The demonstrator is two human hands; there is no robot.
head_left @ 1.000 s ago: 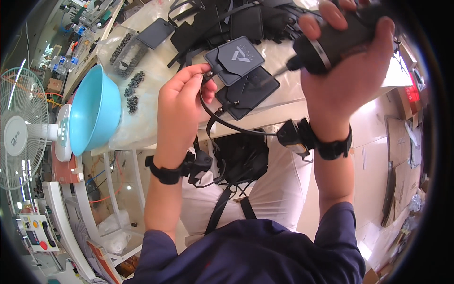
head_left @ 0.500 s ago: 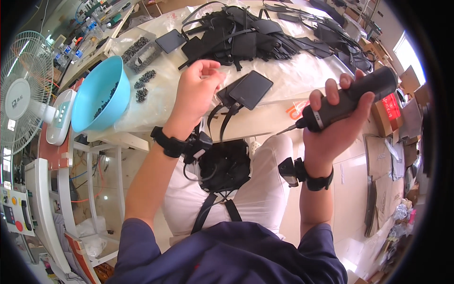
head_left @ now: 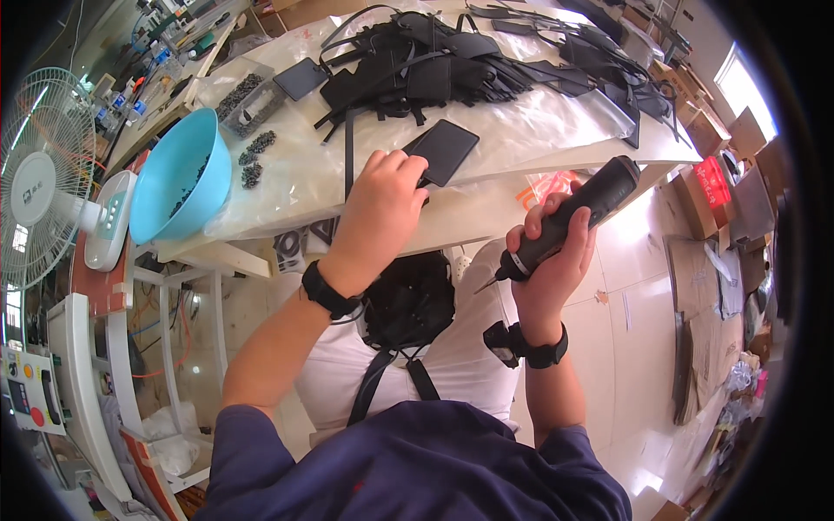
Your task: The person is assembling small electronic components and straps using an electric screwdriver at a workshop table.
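My left hand [head_left: 378,208] rests on the white table [head_left: 486,204], its fingers touching a flat black rectangular plate [head_left: 446,149] near the front edge. My right hand [head_left: 549,260] is off the table, below its edge, wrapped around a black electric screwdriver [head_left: 569,217] whose tip points down and to the left. Both wrists carry black bands. A pile of black straps and pads [head_left: 452,56] covers the table beyond the plate.
A light-blue bowl [head_left: 174,174] with small dark parts sits at the table's left end, beside loose black screws [head_left: 254,158] and a clear tray [head_left: 243,100]. A white fan [head_left: 43,174] stands on the left. Cardboard boxes [head_left: 730,182] lie on the floor to the right.
My right hand has lowered the screwdriver from above the table to beside my lap. My left hand has set the black plate down on the table and stays on it.
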